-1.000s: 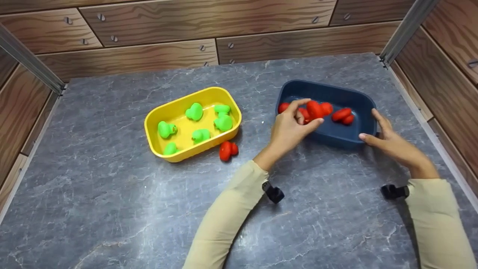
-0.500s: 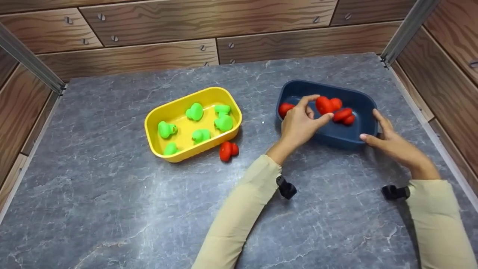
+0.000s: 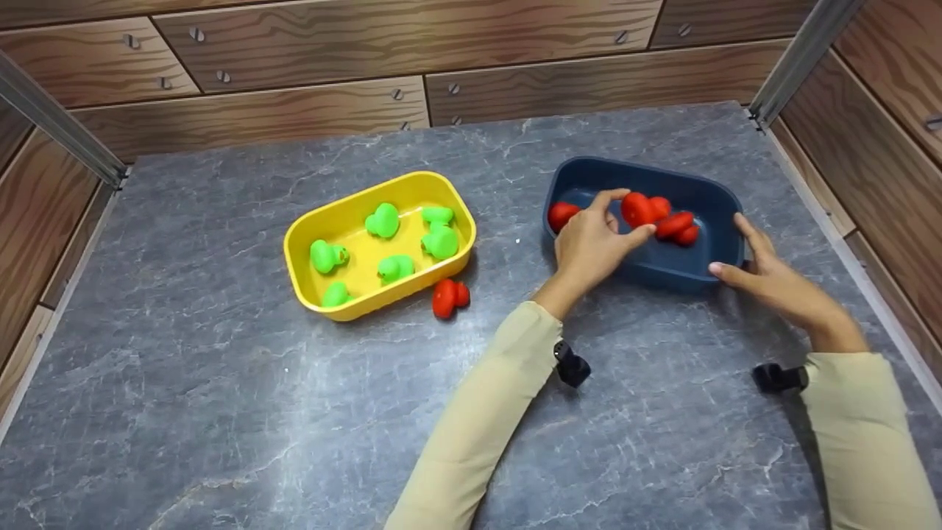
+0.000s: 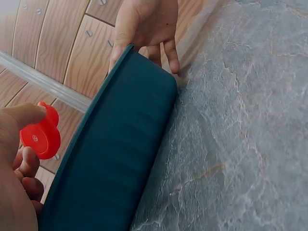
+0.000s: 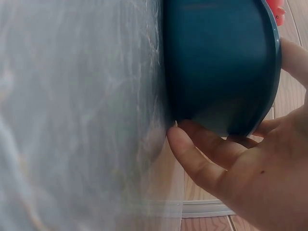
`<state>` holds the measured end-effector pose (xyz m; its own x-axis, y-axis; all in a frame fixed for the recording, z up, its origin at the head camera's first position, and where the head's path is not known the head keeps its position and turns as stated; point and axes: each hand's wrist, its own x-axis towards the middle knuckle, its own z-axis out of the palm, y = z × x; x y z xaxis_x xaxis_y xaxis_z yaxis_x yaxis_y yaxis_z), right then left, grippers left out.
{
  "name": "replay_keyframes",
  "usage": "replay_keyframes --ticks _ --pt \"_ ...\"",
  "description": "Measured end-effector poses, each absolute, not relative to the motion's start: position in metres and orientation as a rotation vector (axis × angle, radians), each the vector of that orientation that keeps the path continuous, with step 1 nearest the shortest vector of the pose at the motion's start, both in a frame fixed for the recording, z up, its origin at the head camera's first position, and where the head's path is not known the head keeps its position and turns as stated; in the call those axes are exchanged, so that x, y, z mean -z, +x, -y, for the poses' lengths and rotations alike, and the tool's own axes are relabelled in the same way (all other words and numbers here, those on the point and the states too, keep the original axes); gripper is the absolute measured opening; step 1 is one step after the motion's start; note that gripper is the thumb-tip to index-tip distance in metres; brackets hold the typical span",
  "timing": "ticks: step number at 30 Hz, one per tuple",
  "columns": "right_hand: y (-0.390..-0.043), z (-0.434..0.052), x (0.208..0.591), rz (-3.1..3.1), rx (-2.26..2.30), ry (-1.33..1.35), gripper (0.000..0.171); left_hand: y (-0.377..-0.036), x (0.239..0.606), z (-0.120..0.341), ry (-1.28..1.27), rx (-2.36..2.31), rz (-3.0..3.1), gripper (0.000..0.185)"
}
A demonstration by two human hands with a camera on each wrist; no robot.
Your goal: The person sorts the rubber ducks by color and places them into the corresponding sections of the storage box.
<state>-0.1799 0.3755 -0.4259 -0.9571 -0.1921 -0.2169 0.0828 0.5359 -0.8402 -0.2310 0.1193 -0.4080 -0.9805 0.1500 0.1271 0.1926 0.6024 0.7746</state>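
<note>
My left hand [image 3: 595, 246] pinches a red rubber duck [image 3: 637, 210] between thumb and fingers, above the dark blue bin [image 3: 647, 274]. In the left wrist view the flat underside of this duck [image 4: 41, 140] faces the camera, higher than the rim. A second red duck [image 3: 675, 227] lies in the bin right beside the held one, and another red duck [image 3: 564, 216] is at the bin's left end. My right hand [image 3: 784, 291] grips the bin's right end; in the right wrist view its fingers [image 5: 207, 166] curl along the outer wall and the thumb reaches the rim.
A yellow bin [image 3: 362, 305] with several green rubber ducks [image 3: 383, 221] stands on the left of the grey marbled table [image 3: 221, 412]. One red duck [image 3: 446, 297] lies on the table against its front right side. Wood-patterned walls [image 3: 294, 110] border the back and sides.
My left hand has moved right with the red duck, from over the bin's left half toward its middle, and then hardly shifts. The right hand keeps its place on the bin.
</note>
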Motion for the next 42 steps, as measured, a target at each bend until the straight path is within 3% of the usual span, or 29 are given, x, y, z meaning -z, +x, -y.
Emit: replay_keyframes --ticks 9,23,42 --pt "-0.181 -0.376 0.426 -2.485 1.353 -0.064 0.092 -0.231 0.412 -0.112 -0.42 1.456 2.67 0.061" --pt "-0.181 -0.377 0.426 -2.474 1.334 -0.067 0.092 -0.216 0.401 -0.065 -0.726 2.125 2.217 0.051" --pt "-0.181 -0.377 0.422 -2.465 1.333 -0.05 0.091 -0.175 0.402 0.05 -0.533 1.925 2.347 0.048"
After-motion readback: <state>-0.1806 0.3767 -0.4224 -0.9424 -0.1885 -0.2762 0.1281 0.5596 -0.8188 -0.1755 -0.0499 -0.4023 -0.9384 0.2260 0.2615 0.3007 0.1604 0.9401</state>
